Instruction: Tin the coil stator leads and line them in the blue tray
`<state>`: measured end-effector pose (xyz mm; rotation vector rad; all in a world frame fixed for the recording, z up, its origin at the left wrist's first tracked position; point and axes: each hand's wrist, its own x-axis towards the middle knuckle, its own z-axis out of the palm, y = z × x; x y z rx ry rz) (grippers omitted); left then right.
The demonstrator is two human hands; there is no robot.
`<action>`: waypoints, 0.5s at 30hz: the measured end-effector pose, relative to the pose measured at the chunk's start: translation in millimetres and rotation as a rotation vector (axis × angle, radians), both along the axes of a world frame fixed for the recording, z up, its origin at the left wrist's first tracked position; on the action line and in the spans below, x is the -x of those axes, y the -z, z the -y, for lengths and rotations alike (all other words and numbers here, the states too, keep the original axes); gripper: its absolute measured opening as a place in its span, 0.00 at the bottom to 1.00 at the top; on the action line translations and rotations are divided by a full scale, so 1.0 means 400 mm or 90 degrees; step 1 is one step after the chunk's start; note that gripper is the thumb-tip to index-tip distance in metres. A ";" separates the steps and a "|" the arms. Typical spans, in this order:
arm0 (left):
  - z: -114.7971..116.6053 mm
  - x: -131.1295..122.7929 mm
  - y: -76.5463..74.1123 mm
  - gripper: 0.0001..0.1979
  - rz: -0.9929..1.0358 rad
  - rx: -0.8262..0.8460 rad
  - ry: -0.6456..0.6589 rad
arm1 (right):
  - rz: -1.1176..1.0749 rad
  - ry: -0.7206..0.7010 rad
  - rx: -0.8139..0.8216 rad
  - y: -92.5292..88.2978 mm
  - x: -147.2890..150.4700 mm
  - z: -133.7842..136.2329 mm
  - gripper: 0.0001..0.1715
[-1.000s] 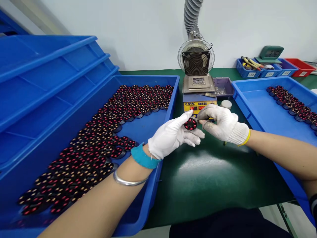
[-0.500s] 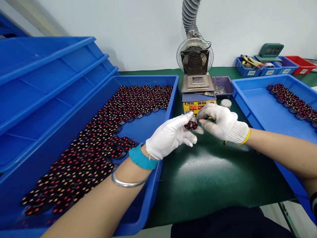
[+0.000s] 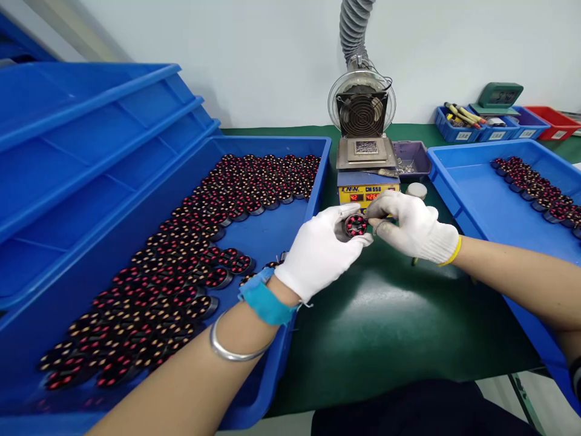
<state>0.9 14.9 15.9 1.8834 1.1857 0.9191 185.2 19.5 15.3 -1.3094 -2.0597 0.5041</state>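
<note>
A round black part with red segments (image 3: 356,225) is gripped between the thumb and fingers of my white-gloved left hand (image 3: 320,248), its face turned up toward the camera. My right hand (image 3: 406,224), also gloved, is pinched at the part's right edge; what its fingertips hold is too small to make out. Both hands are just in front of the yellow and blue heating unit (image 3: 368,188) with red digits. Many similar round parts (image 3: 181,260) lie in rows in the left blue tray (image 3: 276,363).
Behind the unit stand a fan (image 3: 363,115) and a grey hose (image 3: 356,27). A purple bin (image 3: 412,158) and a white round lid (image 3: 416,191) are beside it. Another blue tray (image 3: 467,212) with parts is on the right. Small bins and a clock (image 3: 500,95) stand at the back right.
My left hand has turned and closed more around the round part, whose face now shows more fully. My right hand stays close beside it. The view has shifted slightly.
</note>
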 end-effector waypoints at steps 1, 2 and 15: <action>-0.001 0.002 0.007 0.24 -0.048 -0.115 -0.013 | -0.041 0.023 0.070 -0.001 0.000 -0.006 0.06; -0.003 0.006 0.015 0.23 -0.088 -0.214 -0.018 | -0.095 0.043 0.149 -0.002 0.000 -0.011 0.05; -0.015 0.021 0.034 0.20 -0.183 -0.412 0.019 | -0.285 0.031 0.422 -0.005 0.006 -0.020 0.09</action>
